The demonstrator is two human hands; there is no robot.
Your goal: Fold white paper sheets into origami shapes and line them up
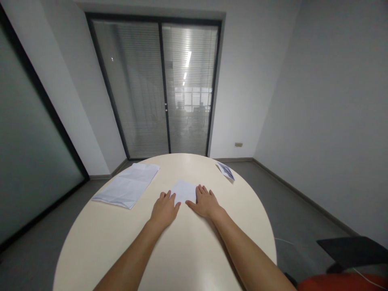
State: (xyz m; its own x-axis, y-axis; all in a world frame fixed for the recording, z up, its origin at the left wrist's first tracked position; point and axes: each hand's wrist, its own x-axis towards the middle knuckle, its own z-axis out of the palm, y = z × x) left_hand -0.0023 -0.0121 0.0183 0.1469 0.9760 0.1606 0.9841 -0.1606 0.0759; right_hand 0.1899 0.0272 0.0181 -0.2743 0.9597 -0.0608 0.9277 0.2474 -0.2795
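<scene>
A small white sheet of paper [183, 191] lies flat on the round cream table [188, 250], between my two hands. My left hand [165, 208] rests at the paper's left edge, its fingers apart and the thumb pointing toward the near edge. On the opposite side, my right hand [205, 201] lies with spread fingers at the right edge, its thumb reaching to the near right corner. Neither hand is closed around anything. The fingertips hide parts of the paper's side edges.
Larger creased white sheets [129, 185] lie at the table's left. A folded printed paper [226, 170] sits near the far right edge. Beyond the table are a glass door with blinds [189, 125] and walls. A black chair part [354, 250] and red seat [336, 281] stand lower right.
</scene>
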